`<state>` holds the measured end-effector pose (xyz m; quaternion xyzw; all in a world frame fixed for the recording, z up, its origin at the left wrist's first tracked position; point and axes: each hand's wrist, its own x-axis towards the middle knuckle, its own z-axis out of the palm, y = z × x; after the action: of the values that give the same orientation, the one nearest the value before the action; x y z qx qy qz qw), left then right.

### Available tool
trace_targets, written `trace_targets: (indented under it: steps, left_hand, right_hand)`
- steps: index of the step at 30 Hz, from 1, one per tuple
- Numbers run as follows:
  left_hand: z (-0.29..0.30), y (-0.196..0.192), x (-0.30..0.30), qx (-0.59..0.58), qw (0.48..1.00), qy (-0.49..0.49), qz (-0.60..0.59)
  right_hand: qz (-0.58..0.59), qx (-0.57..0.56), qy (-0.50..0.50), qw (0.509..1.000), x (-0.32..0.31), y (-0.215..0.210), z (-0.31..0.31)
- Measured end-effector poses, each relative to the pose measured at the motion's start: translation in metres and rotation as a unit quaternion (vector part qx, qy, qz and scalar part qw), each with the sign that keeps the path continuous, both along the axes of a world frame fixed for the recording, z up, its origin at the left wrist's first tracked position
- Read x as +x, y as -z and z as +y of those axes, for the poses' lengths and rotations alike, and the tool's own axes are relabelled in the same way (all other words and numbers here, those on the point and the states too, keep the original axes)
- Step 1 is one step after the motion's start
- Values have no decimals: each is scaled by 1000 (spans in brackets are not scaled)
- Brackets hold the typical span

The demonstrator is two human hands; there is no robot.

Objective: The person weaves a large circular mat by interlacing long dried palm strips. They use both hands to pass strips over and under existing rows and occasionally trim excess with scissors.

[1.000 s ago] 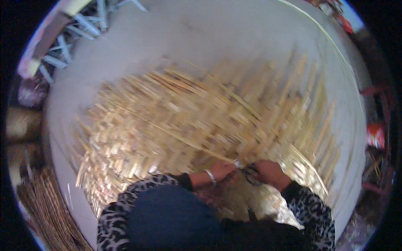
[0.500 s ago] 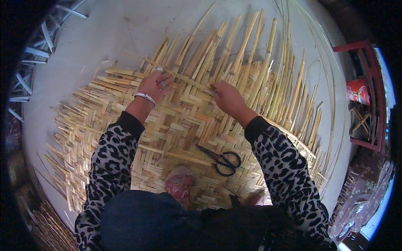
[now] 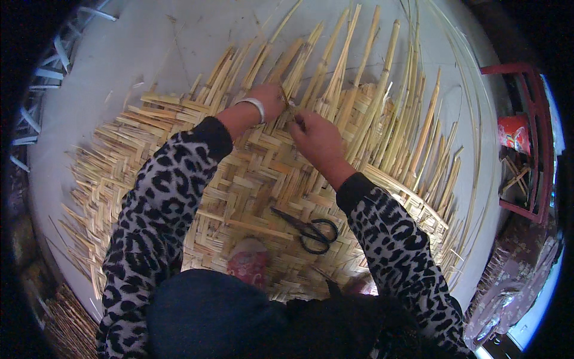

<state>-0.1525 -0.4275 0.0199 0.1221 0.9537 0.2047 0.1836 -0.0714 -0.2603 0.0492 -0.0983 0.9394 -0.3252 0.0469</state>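
Note:
A woven mat of pale split-cane strips (image 3: 251,173) lies on the floor beneath me, its loose strip ends fanning out along the far and left edges. Over its far part, my left hand (image 3: 263,103) is closed around a thin cane strip (image 3: 286,100), its fingers mostly turned away from view. Close beside it on the right, my right hand (image 3: 320,140) is also closed, pinching the near end of that strip. Black-handled scissors (image 3: 315,235) rest on the mat nearer to me.
My red shoe (image 3: 247,263) stands on the mat. Long thin strips (image 3: 469,119) curve over the floor on the right, near a dark red wooden chair frame (image 3: 532,137). White metal legs (image 3: 51,73) stand at far left; a bundle of brown sticks (image 3: 69,320) lies at lower left.
My left hand has moved right and slightly away, close to my right hand. The right hand has shifted slightly left. The strip, earlier stretched crosswise between them, now shows only as a short piece.

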Motion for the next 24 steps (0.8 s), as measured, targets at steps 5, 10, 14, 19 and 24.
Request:
trace_targets:
  steps: [5, 10, 14, 19, 24]
  left_hand:
    - [15, 3, -23, -33, 997, -45, -55]
    - [14, 17, -23, 13, 999, -42, 16]
    - [12, 19, -23, 10, 999, -12, 37]
    - [-14, 10, -27, 173, 973, 4, -150]
    - [-24, 8, -10, 294, 941, -30, -162]
  right_hand:
    - [-26, 24, 34, 999, -4, 0, 1]
    - [-66, -17, 93, 993, -7, 1, 4]
    - [-103, -78, 124, 984, -8, 8, 6]
    - [-121, -71, 126, 982, -9, 19, 7]
    - [-31, -6, 1, 999, 0, 30, 8]
